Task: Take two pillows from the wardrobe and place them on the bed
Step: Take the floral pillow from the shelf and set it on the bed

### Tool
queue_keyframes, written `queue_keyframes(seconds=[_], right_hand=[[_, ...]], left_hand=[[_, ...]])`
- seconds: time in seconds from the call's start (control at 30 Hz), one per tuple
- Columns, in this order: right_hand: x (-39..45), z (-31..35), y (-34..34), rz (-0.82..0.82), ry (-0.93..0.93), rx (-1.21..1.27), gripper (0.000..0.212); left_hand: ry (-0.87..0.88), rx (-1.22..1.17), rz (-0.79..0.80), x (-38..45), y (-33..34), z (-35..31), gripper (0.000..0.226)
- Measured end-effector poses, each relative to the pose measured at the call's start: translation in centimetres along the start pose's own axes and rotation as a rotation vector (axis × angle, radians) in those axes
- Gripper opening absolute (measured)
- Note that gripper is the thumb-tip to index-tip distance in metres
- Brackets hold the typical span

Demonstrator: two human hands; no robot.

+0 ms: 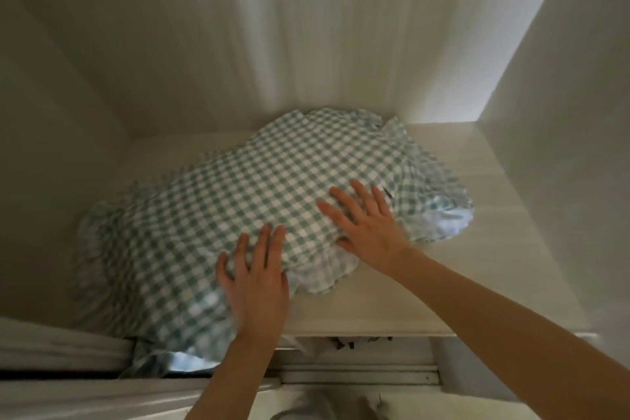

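Observation:
A green-and-white checked pillow (238, 201) with a frilled edge lies on a white wardrobe shelf (426, 290), its near left corner hanging over the shelf's front edge. My left hand (255, 283) rests flat on the pillow's near side, fingers spread. My right hand (368, 225) lies flat on the pillow's right part, fingers apart. Neither hand has closed around the fabric. I cannot tell whether a second pillow lies beneath this one.
White wardrobe walls enclose the shelf at the back (272, 44), left (51, 147) and right (562, 112). A sliding door rail (358, 375) runs below the shelf's front edge. A white door edge (61, 348) sits at the lower left.

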State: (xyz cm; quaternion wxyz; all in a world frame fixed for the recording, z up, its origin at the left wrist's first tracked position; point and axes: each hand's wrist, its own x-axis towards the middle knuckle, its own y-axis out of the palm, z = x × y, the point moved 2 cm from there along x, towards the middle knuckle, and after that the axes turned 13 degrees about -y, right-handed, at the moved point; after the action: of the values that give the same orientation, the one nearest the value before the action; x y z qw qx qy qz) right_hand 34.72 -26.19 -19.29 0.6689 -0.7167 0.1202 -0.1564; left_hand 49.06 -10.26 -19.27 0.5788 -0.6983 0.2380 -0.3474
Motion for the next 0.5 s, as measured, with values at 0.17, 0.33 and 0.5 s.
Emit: queue_keyframes(seconds=[0.17,0.33,0.5], right_hand=[[0.1,1.1,0.5,-0.058,0.023,0.049,0.088],[-0.4,0.7,0.3,-0.040,-0.022,0.079,0.086],[-1.3,0.7,-0.7,-0.030,0.016,0.121,0.085]], left_hand=[[-0.035,-0.082,-0.096,0.6,-0.4,-0.2,0.074],[-0.077,-0.232,-0.173,1.5,-1.6,-0.4,0.058],[-0.010,-0.365,-0.250,1.9,-2.7,-0.3,0.044]])
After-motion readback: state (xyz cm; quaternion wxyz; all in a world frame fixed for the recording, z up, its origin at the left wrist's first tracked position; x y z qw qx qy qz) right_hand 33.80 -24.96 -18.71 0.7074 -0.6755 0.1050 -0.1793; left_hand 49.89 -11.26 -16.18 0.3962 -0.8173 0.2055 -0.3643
